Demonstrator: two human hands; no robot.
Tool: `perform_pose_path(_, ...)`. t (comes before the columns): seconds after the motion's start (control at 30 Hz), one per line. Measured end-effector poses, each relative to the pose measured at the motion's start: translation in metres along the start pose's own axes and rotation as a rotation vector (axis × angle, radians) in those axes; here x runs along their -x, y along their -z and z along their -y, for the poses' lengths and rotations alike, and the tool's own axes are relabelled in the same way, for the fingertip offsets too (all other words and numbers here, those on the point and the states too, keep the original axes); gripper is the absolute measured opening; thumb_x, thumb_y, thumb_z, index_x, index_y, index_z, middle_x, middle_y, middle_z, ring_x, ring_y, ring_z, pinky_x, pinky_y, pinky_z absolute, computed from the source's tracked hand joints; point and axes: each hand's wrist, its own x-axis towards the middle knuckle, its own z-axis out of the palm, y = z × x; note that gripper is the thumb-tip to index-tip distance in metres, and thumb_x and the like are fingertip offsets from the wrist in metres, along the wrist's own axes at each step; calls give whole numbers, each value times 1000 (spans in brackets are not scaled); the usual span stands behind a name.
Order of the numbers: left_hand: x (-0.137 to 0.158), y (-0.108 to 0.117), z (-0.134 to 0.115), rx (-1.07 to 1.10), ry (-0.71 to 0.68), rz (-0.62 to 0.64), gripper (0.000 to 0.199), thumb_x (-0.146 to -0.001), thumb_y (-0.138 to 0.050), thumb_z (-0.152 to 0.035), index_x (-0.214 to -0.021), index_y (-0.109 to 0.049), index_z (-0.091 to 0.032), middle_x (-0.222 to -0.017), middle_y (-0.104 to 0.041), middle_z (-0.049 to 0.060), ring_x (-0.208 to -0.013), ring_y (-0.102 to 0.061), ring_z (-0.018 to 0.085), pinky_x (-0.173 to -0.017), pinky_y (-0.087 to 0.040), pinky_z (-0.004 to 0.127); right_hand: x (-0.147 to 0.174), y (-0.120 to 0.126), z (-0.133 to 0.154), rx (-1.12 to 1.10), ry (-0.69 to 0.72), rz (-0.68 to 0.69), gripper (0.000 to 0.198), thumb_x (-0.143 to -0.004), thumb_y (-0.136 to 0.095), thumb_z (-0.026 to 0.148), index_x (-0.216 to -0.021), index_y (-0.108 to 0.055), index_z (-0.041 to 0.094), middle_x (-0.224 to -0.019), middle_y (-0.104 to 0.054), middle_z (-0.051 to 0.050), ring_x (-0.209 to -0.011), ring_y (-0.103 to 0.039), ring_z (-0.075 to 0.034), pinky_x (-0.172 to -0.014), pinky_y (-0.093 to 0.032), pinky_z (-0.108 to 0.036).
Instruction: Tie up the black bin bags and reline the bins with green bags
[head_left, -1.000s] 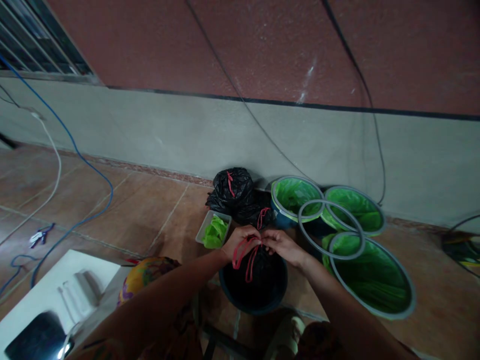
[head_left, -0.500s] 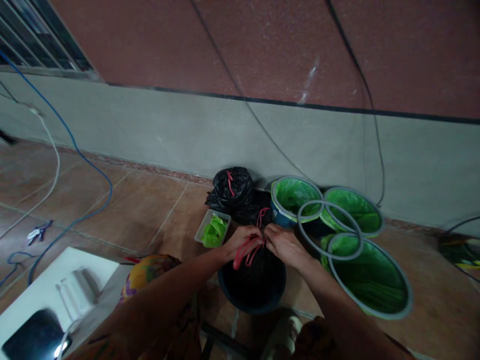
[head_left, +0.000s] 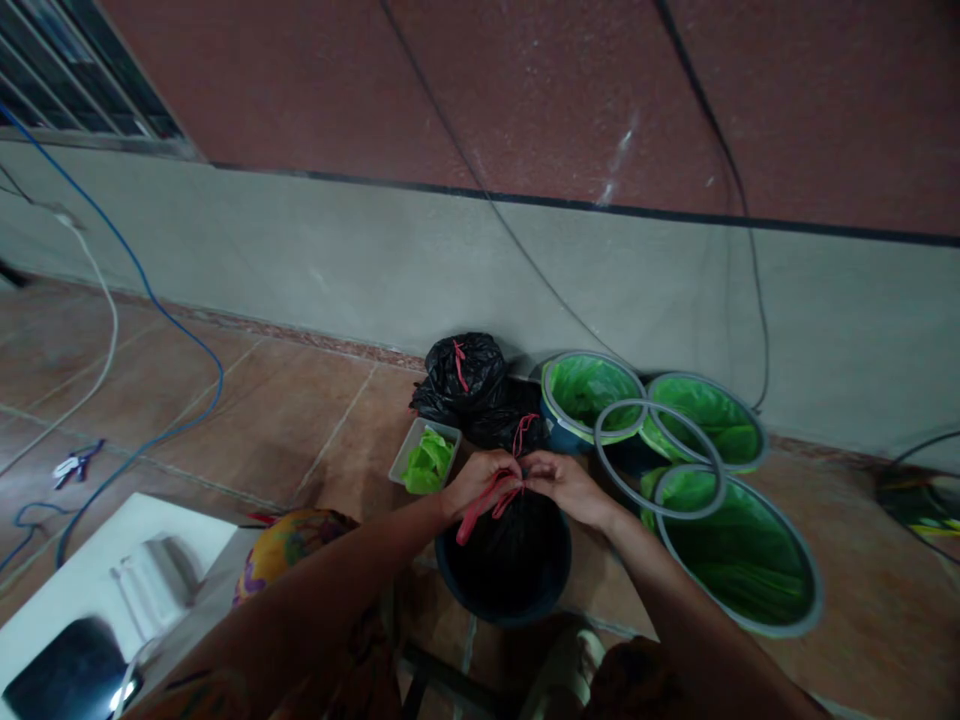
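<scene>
My left hand is closed on red drawstrings, whose loops hang down past the fingers. Pinching the same drawstrings from the other side, my right hand meets it so the fingertips nearly touch. Below both hands, a black garbage bag sits inside a dark round bin. The knot or crossing of the strings is partly hidden by my fingers. Just beyond, more black garbage bags with red ties lie against the wall.
Left of the bags, a small tray holds bright green plastic. Several bins with green liners stand at right, a loose grey ring resting across them. A white table, keys and a blue cable are at left.
My right hand has shifted slightly and its fingers now pinch the drawstrings nearer the left fingertips. The red loops hang a little further left. The bins and bags stay put.
</scene>
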Motion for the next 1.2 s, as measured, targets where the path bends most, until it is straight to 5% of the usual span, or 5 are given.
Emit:
perform_pose_path(0.3,0,-5,5,-49,0,51,17,-86,-54,-24,-77,-67,-16,-75,-66,1,-72,-59,12,-71,-44,22,12,9,18,1031,22,-113,23,-85,-47,13,-90,-69,19,-93,-69,-8,-94,-58,-23,-88,-39,-37)
perform_pose_path(0.43,-1,-4,6,-65,6,5,18,-87,-57,-28,-78,-68,-16,-77,-67,1,-74,-60,13,-71,-43,22,14,5,25,1257,30,-242,26,-89,-46,15,-90,-71,19,-93,-67,-12,-97,-55,-28,-86,-38,-39)
perform_pose_path(0.57,-1,-4,8,-91,33,-17,18,-87,-57,-28,-79,-69,-16,-76,-67,1,-72,-59,12,-69,-42,21,11,12,16,1306,-31,-376,29,-91,-42,18,-87,-71,19,-90,-67,-12,-95,-57,-26,-85,-39,-37)
perform_pose_path(0.93,5,-2,31,-323,68,-14,18,-83,-56,-20,-69,-66,-16,-68,-61,2,-66,-56,14,-63,-39,25,13,17,7,1279,-363,-333,29,-81,-46,7,-79,-74,16,-85,-73,-16,-88,-69,-28,-75,-47,-35)
perform_pose_path(1.2,-2,-3,15,-35,527,-10,26,-77,-52,-24,-52,-53,-18,-45,-44,-4,-45,-41,9,-48,-30,22,9,25,4,1060,-312,-280,33,-89,-42,20,-88,-75,19,-90,-74,-13,-85,-68,-24,-74,-45,-32)
